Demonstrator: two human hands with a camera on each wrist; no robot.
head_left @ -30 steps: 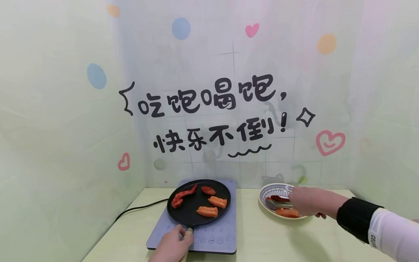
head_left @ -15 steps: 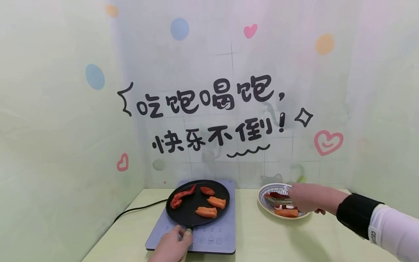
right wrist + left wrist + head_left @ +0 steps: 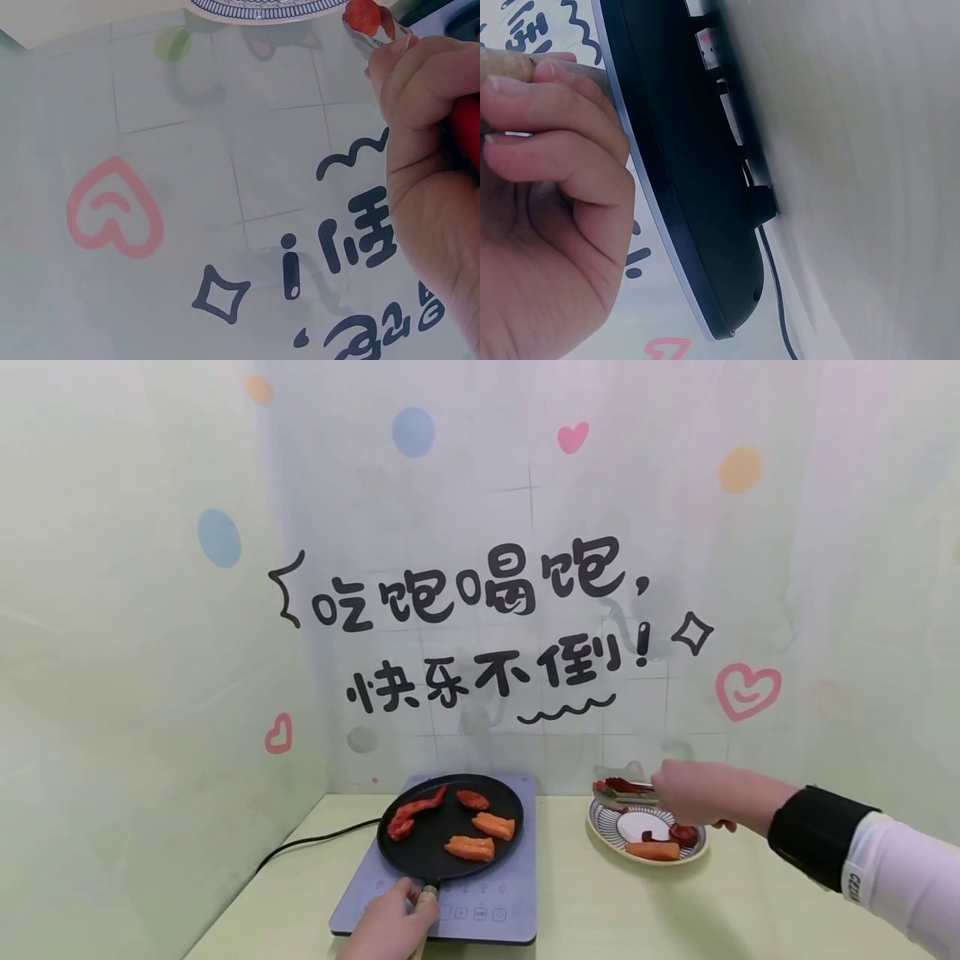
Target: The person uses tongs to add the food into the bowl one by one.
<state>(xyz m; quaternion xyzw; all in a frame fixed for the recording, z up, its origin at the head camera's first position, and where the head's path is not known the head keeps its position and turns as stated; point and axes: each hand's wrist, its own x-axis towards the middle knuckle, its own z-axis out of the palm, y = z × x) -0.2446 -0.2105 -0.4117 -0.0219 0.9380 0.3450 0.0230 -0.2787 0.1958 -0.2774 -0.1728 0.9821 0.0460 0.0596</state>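
Observation:
My left hand (image 3: 393,920) grips the wooden handle (image 3: 426,895) of a flat black frying pan (image 3: 423,847); in the left wrist view its curled fingers (image 3: 562,112) wrap that handle. My right hand (image 3: 693,791) holds metal tongs (image 3: 636,800) above the patterned plate (image 3: 597,832). A dark red piece of food (image 3: 621,785) is between the tongs' ends, also visible as a red lump (image 3: 362,16) in the right wrist view. On the plate lie an orange piece (image 3: 652,852) and a dark red piece (image 3: 682,835). Red pieces (image 3: 418,810) and orange pieces (image 3: 470,848) lie in the pan.
Under the pan is a bluish induction cooktop (image 3: 517,885), its black cord (image 3: 322,835) running left. The pale table (image 3: 585,910) ends at a printed back wall (image 3: 480,735). Side walls stand left and right.
My right hand has raised the tongs with the dark red piece off the plate, uncovering the plate's white middle and another red piece. My left hand keeps its grip on the pan handle.

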